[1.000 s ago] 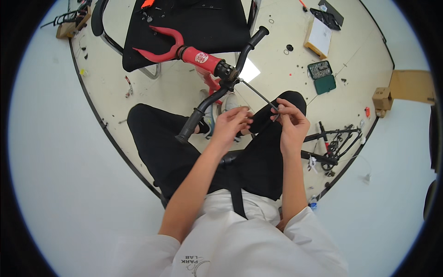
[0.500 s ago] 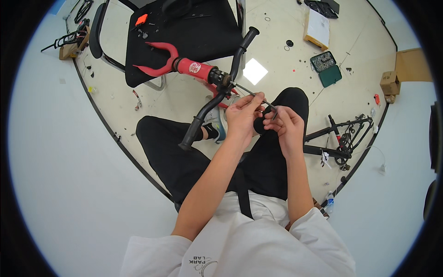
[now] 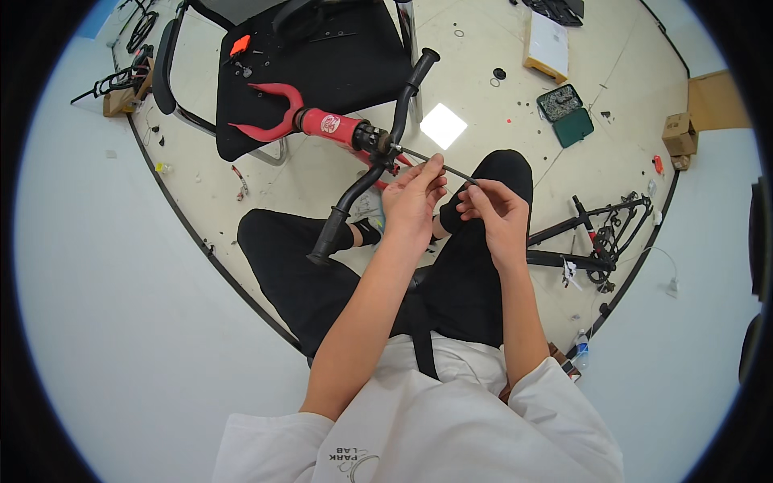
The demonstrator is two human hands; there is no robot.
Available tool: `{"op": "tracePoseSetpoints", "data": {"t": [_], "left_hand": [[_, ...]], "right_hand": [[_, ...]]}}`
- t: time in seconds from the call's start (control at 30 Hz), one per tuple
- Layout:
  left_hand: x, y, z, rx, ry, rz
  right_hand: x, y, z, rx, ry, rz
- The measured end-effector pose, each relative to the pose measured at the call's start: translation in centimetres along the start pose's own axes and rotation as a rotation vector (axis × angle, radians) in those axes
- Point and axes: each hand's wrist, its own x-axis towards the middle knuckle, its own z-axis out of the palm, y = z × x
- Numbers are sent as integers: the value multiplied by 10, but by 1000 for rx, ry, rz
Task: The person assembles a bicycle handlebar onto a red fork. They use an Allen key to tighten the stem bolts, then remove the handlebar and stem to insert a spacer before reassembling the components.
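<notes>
Head view: writing first. The red fork carried a round white emblem on its tube, lettering too small to make out. The white shirt had a dark print, 2 short lines of letters plus a curved line, upside down in view. The bottle at lower right had a blue label, not readable.

The thin dark rod was in front of the person, between the handlebar clamp and the right hand. Its long axis ran slantwise from upper left to lower right; the upper end pointed at the clamp, away and toward the person's left. The right hand pinched the lower end, thumb and fingertips together on it. The left hand was at the rod's middle, thumb and fingers curled beside it; cannot tell whether they clamped it.

The black handlebar ran from a lower-left grip to an upper-right grip. The fork's 2 prongs pointed left, over the black chair seat. A black bike frame lay on the floor, right of the knees.
</notes>
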Motion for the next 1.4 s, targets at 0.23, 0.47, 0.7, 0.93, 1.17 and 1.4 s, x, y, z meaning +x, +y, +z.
{"op": "tracePoseSetpoints", "data": {"t": [0.23, 0.47, 0.7, 0.93, 1.17, 1.4], "left_hand": [[0, 0, -3, 11, -39, 12], [3, -1, -10, -1, -104, 45], [-1, 4, -9, 5, -102, -2], [10, 14, -18, -24, 22, 49], [10, 10, -16, -31, 12, 71], [3, 10, -14, -66, 17, 64]], "right_hand": [[15, -3, -1, -181, -72, -70], [25, -13, 5, -470, -124, -169], [18, -11, 12, -273, -43, -115], [10, -6, 7, -175, -61, -93], [0, -8, -6, 175, -91, 73], [-4, -5, -10, 281, -68, 79]]}}
